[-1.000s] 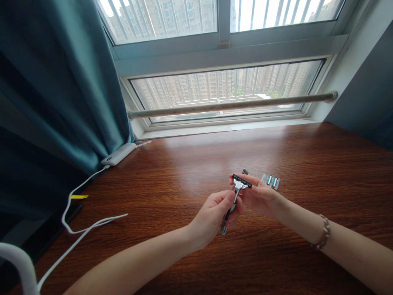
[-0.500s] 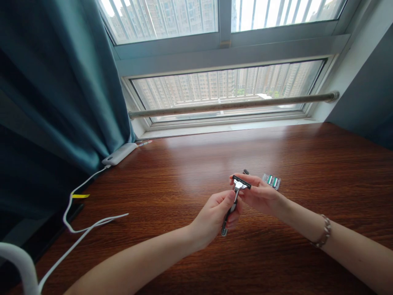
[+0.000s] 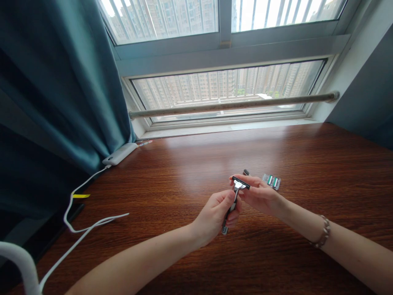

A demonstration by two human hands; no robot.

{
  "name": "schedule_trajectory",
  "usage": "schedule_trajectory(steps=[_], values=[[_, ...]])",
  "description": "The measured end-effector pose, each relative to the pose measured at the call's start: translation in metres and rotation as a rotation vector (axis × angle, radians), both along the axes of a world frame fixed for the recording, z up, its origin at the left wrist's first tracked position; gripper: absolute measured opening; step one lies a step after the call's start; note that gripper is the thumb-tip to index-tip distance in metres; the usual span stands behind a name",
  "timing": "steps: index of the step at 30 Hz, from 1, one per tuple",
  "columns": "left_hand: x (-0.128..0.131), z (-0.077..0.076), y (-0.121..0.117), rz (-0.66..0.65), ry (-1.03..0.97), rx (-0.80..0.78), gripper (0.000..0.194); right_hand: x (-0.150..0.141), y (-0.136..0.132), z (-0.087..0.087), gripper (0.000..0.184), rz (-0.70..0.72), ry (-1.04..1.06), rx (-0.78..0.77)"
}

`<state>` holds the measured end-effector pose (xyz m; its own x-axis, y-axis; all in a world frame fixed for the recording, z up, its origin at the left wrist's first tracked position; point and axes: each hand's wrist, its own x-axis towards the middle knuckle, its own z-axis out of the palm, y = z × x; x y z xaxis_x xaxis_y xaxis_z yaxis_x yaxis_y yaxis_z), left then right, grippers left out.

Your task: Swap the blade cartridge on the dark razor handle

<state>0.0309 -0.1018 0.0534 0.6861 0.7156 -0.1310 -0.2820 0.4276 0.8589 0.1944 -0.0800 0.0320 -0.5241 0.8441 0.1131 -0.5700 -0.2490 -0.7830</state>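
A black and silver razor is held just above the wooden table. My left hand is closed around its handle, with the handle's end sticking out below the fingers. My right hand pinches the black blade head at the top of the razor. Just behind my right hand, a clear pack of green blade cartridges lies on the table. A small dark piece lies beside it.
A white power bank sits at the table's back left by the teal curtain. Its white cable trails toward the front left. A metal rail runs along the window behind the table.
Almost nothing has moved. The blade head under my right fingers has tilted slightly and dropped a little.
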Motion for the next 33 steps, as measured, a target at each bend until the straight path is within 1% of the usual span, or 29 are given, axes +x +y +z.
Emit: schedule_trajectory(steps=[8, 15, 22, 26, 33], values=[[0.0006, -0.0036, -0.0006, 0.022, 0.011, -0.001, 0.038, -0.0015, 0.0002, 0.0004, 0.035, -0.018, -0.04, 0.024], [0.0024, -0.0079, -0.0023, 0.027, -0.056, -0.013, 0.037, -0.0007, 0.0021, -0.0002, 0.034, -0.026, -0.037, 0.03], [0.0031, -0.0046, -0.0031, 0.017, -0.079, -0.078, 0.034, -0.001, 0.0024, 0.0007, 0.031, -0.009, 0.004, 0.01], [0.0024, -0.0044, -0.0035, 0.014, -0.078, -0.082, 0.034, -0.002, 0.001, 0.0033, 0.031, -0.011, 0.021, -0.005], [0.0021, -0.0074, -0.0031, 0.037, -0.051, -0.065, 0.034, -0.0014, 0.0019, 0.0051, 0.04, 0.007, 0.013, 0.026]])
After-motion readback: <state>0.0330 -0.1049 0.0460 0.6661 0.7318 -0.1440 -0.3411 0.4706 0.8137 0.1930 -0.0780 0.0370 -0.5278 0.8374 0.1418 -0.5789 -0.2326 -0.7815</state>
